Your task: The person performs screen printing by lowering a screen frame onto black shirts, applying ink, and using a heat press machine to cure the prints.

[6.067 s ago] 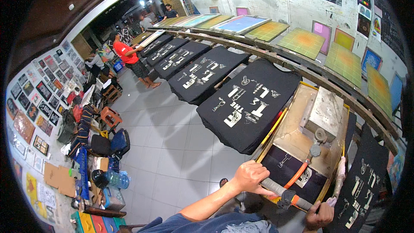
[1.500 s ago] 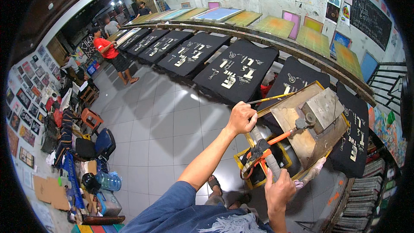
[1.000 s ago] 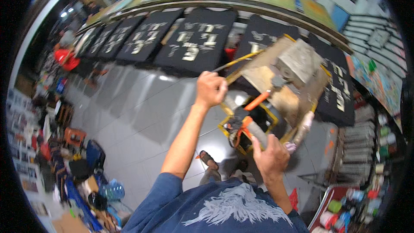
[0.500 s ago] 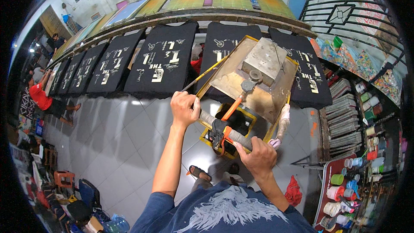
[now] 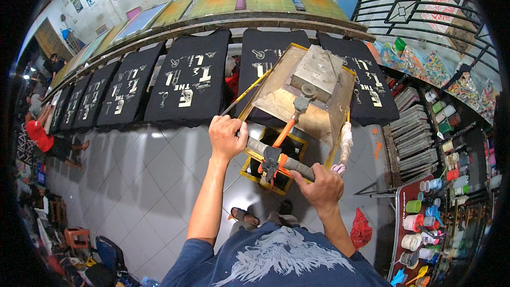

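Both my hands grip a bar handle (image 5: pixel 257 147) wrapped in grey tape, with a black-and-orange binding at its middle. My left hand (image 5: pixel 227 137) is closed round its left end, and my right hand (image 5: pixel 322 186) round its right end. An orange rod (image 5: pixel 283 133) joins the bar to a flat metal panel with yellow edges (image 5: pixel 270 102), apparently a flash dryer. On the panel sits a grey metal box (image 5: pixel 316 74). The panel overlaps a black T-shirt (image 5: pixel 252 77) with a pale print, hiding much of it; any gap between them cannot be judged.
More printed black T-shirts (image 5: pixel 186 77) lie in a row to the left, and one (image 5: pixel 378 82) to the right. Yellow-edged screens (image 5: pixel 215 4) lean behind. Paint tubs (image 5: pixel 413 222) crowd the right. A red cloth (image 5: pixel 361 228) lies on the floor. A person in red (image 5: pixel 40 135) stands far left.
The T-shirts and back wall have shifted left in the picture, the panel a little with them. Both hands keep their hold on the bar, almost in place.
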The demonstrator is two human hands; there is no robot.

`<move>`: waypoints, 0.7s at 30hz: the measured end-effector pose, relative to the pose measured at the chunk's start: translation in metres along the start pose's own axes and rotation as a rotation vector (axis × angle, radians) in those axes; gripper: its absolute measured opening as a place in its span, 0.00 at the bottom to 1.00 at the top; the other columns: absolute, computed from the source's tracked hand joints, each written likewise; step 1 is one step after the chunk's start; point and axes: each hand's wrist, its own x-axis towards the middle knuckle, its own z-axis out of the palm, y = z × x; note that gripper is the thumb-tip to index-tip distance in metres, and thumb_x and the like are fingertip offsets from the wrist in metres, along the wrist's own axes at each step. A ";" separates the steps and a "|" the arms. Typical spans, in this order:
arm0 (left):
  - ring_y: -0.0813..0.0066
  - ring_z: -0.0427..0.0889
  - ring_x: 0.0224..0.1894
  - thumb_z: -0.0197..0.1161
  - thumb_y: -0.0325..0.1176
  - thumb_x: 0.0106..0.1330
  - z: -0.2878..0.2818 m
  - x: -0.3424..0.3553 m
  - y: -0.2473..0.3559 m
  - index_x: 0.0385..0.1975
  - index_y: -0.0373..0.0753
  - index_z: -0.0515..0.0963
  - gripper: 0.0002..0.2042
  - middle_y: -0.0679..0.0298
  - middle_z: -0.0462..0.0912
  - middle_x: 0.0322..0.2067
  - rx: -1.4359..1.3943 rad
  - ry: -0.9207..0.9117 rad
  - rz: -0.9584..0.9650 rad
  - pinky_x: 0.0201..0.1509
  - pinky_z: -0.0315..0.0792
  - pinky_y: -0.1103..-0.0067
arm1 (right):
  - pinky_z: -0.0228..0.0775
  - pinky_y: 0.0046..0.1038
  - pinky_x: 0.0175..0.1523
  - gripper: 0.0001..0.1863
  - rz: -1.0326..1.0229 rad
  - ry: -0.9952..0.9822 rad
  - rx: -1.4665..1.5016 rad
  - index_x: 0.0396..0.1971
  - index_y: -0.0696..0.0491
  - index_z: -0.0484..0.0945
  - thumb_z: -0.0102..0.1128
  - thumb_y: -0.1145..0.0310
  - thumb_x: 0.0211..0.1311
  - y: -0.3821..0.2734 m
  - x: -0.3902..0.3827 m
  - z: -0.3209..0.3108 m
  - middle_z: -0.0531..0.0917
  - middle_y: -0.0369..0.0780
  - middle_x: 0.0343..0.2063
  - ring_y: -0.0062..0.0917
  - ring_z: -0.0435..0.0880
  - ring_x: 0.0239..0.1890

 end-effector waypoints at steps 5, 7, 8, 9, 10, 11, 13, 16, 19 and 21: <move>0.59 0.69 0.22 0.64 0.31 0.60 0.000 0.000 0.000 0.14 0.40 0.71 0.13 0.60 0.70 0.15 -0.043 0.011 -0.008 0.34 0.63 0.66 | 0.72 0.42 0.26 0.34 0.014 -0.002 -0.039 0.18 0.51 0.73 0.71 0.32 0.55 0.000 -0.002 0.002 0.78 0.44 0.14 0.42 0.82 0.19; 0.59 0.70 0.22 0.65 0.31 0.60 -0.001 0.001 0.001 0.14 0.41 0.70 0.14 0.60 0.70 0.15 -0.037 0.012 -0.006 0.34 0.63 0.66 | 0.72 0.42 0.26 0.34 0.031 -0.016 -0.058 0.18 0.51 0.74 0.70 0.31 0.55 0.000 -0.002 0.001 0.78 0.44 0.14 0.42 0.82 0.19; 0.59 0.70 0.22 0.65 0.32 0.60 -0.002 0.001 0.002 0.14 0.41 0.70 0.14 0.60 0.70 0.15 -0.033 0.012 -0.004 0.34 0.63 0.66 | 0.72 0.42 0.26 0.34 0.028 -0.008 -0.051 0.18 0.51 0.74 0.69 0.31 0.56 -0.001 -0.002 0.001 0.78 0.44 0.14 0.42 0.82 0.18; 0.59 0.70 0.22 0.65 0.32 0.60 -0.002 0.001 0.001 0.14 0.41 0.70 0.14 0.60 0.70 0.15 -0.033 0.008 -0.002 0.34 0.63 0.65 | 0.71 0.42 0.25 0.34 0.024 0.000 -0.045 0.18 0.51 0.74 0.68 0.31 0.58 -0.001 -0.002 0.000 0.78 0.44 0.14 0.42 0.82 0.18; 0.59 0.70 0.22 0.65 0.32 0.60 -0.002 0.001 0.001 0.14 0.41 0.70 0.14 0.60 0.70 0.16 -0.035 0.004 0.000 0.33 0.63 0.65 | 0.71 0.42 0.25 0.34 0.021 0.010 -0.040 0.18 0.51 0.74 0.67 0.31 0.59 -0.002 -0.001 0.000 0.78 0.44 0.14 0.42 0.81 0.18; 0.59 0.70 0.22 0.66 0.32 0.60 -0.002 0.001 0.000 0.14 0.41 0.70 0.14 0.60 0.70 0.16 -0.037 0.000 0.003 0.33 0.63 0.65 | 0.71 0.42 0.25 0.34 0.026 0.025 -0.043 0.18 0.51 0.74 0.65 0.32 0.61 -0.001 -0.002 0.001 0.78 0.44 0.14 0.43 0.81 0.18; 0.59 0.70 0.22 0.66 0.32 0.60 -0.001 0.001 -0.001 0.14 0.41 0.71 0.14 0.60 0.70 0.16 -0.039 -0.001 0.006 0.33 0.63 0.65 | 0.70 0.43 0.25 0.34 0.036 0.051 -0.043 0.18 0.51 0.74 0.63 0.33 0.64 0.001 -0.004 0.006 0.77 0.45 0.14 0.43 0.81 0.18; 0.59 0.70 0.22 0.66 0.33 0.60 0.000 -0.002 -0.005 0.14 0.41 0.71 0.14 0.61 0.70 0.16 -0.023 -0.011 0.002 0.33 0.63 0.65 | 0.70 0.44 0.29 0.30 0.067 -0.011 -0.095 0.20 0.50 0.72 0.61 0.38 0.68 0.000 -0.006 0.006 0.78 0.43 0.18 0.42 0.82 0.22; 0.60 0.70 0.22 0.66 0.33 0.60 -0.001 -0.002 -0.004 0.14 0.41 0.72 0.14 0.61 0.71 0.16 -0.030 -0.009 0.000 0.34 0.63 0.66 | 0.69 0.44 0.29 0.30 0.069 0.025 -0.068 0.20 0.50 0.71 0.61 0.38 0.69 -0.004 -0.004 0.004 0.78 0.43 0.18 0.43 0.81 0.22; 0.60 0.71 0.22 0.66 0.33 0.60 -0.001 -0.001 -0.002 0.14 0.41 0.72 0.14 0.61 0.71 0.16 -0.036 -0.009 0.000 0.34 0.63 0.66 | 0.69 0.45 0.28 0.31 0.080 0.056 -0.053 0.18 0.50 0.73 0.61 0.37 0.68 -0.002 -0.004 0.008 0.77 0.45 0.16 0.46 0.81 0.21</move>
